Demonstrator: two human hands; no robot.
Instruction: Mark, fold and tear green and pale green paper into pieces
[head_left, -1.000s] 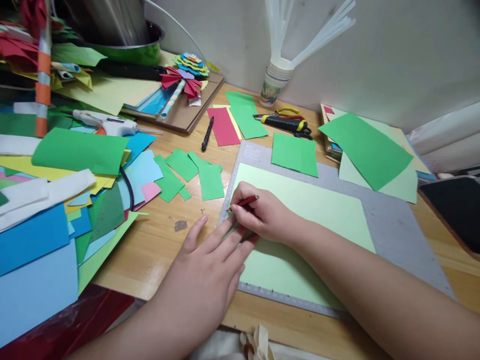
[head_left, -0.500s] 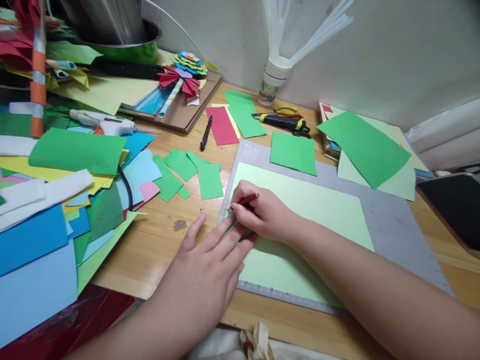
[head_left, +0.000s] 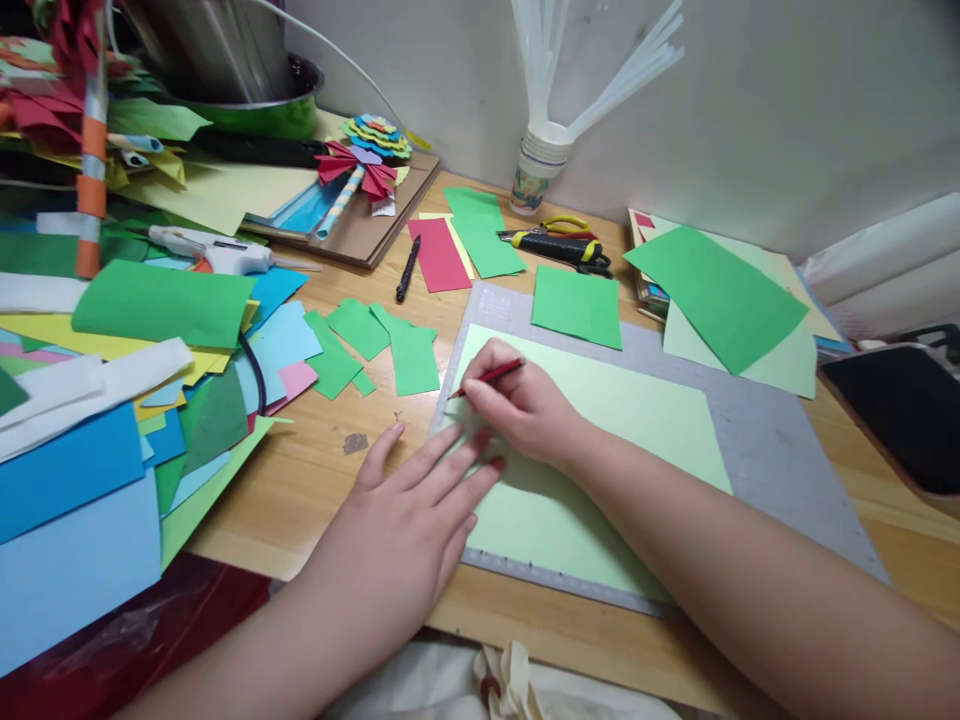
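My right hand (head_left: 521,400) grips a dark red pencil (head_left: 501,371), its tip near the left edge of a pale green sheet of paper (head_left: 600,395). That sheet lies on a grey cutting mat (head_left: 780,450). My left hand (head_left: 412,510) lies flat with fingers spread, fingertips on the sheet's left edge just below the pencil. Cut green paper pieces (head_left: 411,358) rest on the table left of the mat. On the mat's upper edge lies a green paper square (head_left: 577,306).
A black pen (head_left: 408,269), a red paper strip (head_left: 439,255) and pliers (head_left: 555,246) lie behind. Paper cups with white sticks (head_left: 534,170) stand by the wall. A hot glue gun (head_left: 214,248) sits among colored paper scraps at left. A dark phone-like slab (head_left: 896,410) is at right.
My right hand has moved slightly up along the sheet's left edge with the pencil, away from the left fingertips. The left hand stays spread on the paper. The view has shifted slightly.
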